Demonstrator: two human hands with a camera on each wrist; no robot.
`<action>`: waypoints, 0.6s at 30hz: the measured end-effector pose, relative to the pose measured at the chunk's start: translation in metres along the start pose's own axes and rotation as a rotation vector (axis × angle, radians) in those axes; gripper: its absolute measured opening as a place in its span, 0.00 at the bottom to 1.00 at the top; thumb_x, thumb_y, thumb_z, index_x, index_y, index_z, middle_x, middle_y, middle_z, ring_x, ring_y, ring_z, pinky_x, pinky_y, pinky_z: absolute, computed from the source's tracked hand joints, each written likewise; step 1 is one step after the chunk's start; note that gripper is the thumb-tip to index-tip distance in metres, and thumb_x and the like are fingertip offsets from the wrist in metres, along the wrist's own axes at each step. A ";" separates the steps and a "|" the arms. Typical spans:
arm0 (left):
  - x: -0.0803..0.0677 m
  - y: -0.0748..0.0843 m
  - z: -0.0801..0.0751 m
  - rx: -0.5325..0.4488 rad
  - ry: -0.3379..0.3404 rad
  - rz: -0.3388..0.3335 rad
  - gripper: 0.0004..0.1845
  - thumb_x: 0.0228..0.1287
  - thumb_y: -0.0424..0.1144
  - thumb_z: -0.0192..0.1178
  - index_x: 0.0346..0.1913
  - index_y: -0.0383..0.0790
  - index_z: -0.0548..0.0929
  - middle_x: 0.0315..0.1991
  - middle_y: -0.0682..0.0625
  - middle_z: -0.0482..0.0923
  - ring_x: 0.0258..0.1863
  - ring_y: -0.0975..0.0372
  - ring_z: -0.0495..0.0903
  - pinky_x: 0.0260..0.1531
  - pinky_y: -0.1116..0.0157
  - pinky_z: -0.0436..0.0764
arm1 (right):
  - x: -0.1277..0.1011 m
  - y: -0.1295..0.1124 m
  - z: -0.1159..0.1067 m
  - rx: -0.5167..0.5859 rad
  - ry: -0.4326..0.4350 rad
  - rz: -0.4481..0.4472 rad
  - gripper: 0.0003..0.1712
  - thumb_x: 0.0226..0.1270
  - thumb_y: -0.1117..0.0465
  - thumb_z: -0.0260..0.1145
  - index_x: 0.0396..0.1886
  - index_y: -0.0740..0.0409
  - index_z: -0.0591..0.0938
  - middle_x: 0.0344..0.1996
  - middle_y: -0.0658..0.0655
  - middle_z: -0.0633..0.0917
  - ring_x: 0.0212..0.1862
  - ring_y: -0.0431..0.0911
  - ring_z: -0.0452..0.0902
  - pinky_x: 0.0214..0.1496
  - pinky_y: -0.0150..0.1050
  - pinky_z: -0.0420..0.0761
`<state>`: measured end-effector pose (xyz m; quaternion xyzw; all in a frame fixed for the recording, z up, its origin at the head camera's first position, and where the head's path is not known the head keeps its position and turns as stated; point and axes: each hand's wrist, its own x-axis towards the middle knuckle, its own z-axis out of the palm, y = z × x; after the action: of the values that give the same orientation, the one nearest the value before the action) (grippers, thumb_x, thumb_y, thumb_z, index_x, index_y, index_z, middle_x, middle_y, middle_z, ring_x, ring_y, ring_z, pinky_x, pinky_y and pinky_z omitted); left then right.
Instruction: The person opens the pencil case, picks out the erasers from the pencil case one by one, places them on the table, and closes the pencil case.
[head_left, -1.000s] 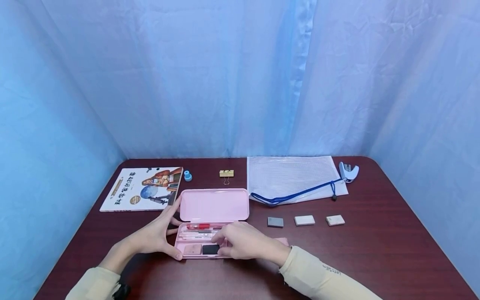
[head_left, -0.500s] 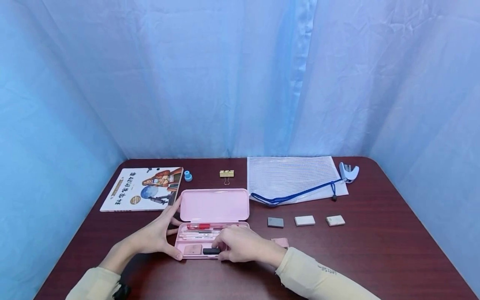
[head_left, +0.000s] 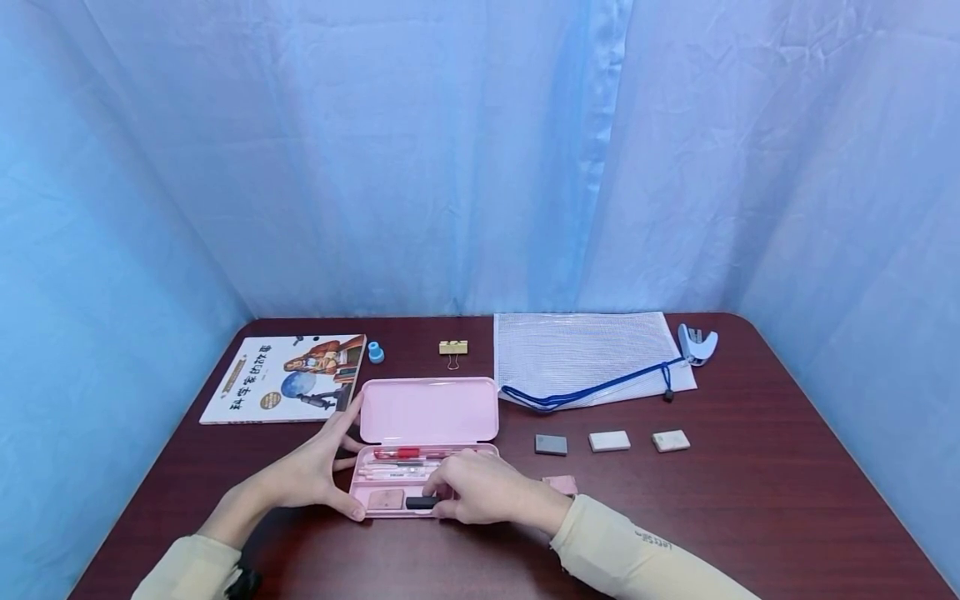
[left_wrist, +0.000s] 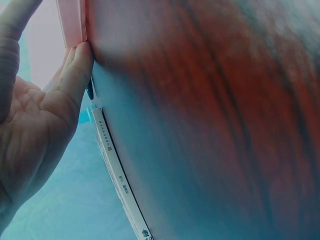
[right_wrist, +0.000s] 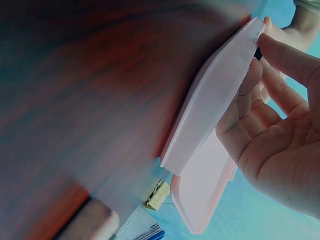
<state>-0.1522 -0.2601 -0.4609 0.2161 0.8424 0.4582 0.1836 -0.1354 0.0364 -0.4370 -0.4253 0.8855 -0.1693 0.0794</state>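
A black eraser (head_left: 421,502) is sitting in the front compartment of an open pink pencil case (head_left: 427,410) near the front edge of the dark table (head_left: 750,500), now tipped on edge instead of lying flat as a second ago. The right hand (head_left: 480,490) is pinching it, suggesting it is being seated or lifted. The left hand (head_left: 311,471), fingers spread, is bracing the case's left end. A pink eraser (head_left: 386,498) is lying beside it; a book (head_left: 288,377) and mesh pouch (head_left: 585,354) are lying beyond.

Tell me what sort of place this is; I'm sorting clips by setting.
Probably a staged recording booth set up as a study desk: blue curtains close in a dark wooden table laid with stationery, an open pink pencil case and a picture book.
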 end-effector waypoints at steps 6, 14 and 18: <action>0.000 -0.001 0.000 -0.005 0.002 0.005 0.79 0.40 0.44 0.86 0.82 0.57 0.31 0.70 0.44 0.51 0.62 0.51 0.71 0.59 0.59 0.79 | 0.000 0.001 0.000 0.006 -0.008 0.006 0.06 0.62 0.55 0.75 0.39 0.40 0.91 0.18 0.33 0.74 0.24 0.27 0.67 0.27 0.26 0.66; 0.000 -0.001 0.001 0.001 0.002 0.002 0.78 0.41 0.45 0.85 0.82 0.57 0.32 0.71 0.43 0.50 0.62 0.50 0.71 0.59 0.59 0.80 | -0.002 0.002 -0.005 0.025 -0.002 0.013 0.07 0.66 0.57 0.72 0.42 0.43 0.91 0.23 0.34 0.79 0.28 0.29 0.71 0.33 0.28 0.73; 0.000 -0.001 0.001 0.000 0.003 0.000 0.78 0.40 0.45 0.86 0.82 0.58 0.32 0.71 0.44 0.51 0.62 0.51 0.71 0.59 0.59 0.79 | -0.006 0.003 -0.014 0.080 -0.002 0.006 0.08 0.68 0.58 0.70 0.44 0.47 0.91 0.31 0.38 0.84 0.30 0.31 0.73 0.38 0.28 0.78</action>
<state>-0.1521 -0.2602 -0.4623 0.2153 0.8427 0.4586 0.1822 -0.1373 0.0462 -0.4253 -0.4191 0.8793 -0.2040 0.0978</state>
